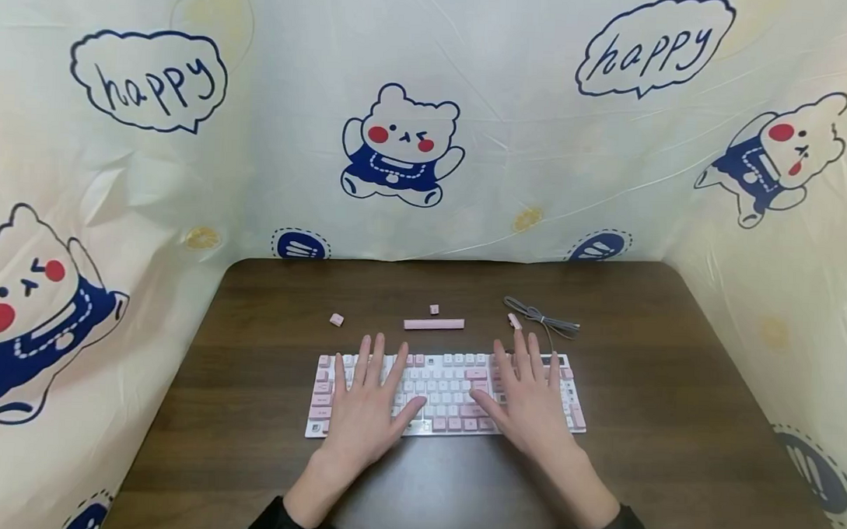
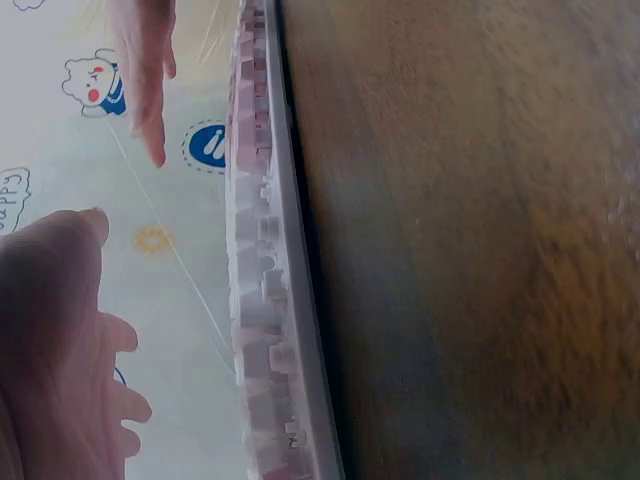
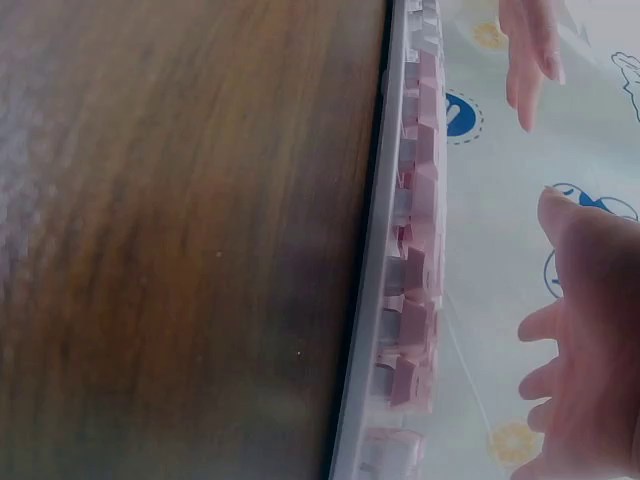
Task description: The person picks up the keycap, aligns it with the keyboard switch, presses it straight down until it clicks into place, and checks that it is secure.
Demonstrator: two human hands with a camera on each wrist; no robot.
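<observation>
A white and pink keyboard (image 1: 454, 394) lies on the table. Over its left part my left hand (image 1: 365, 410) is spread flat, palm down, with straight fingers. My right hand (image 1: 534, 408) is spread in the same way over its right part. Both wrist views show a gap between the hands and the keys, and neither hand holds anything. Behind the keyboard lies a long pink space bar keycap (image 1: 434, 324). Small loose keycaps lie near it: one keycap (image 1: 337, 320) to the left, another keycap (image 1: 433, 309) just beyond, and a third keycap (image 1: 515, 321) by the right fingertips.
A bundled grey cable (image 1: 544, 319) lies behind the keyboard's right end and runs down to it. Brown wood tabletop (image 1: 251, 383) surrounds the keyboard. A printed cloth (image 1: 511, 158) with bears hangs behind the table and along both sides.
</observation>
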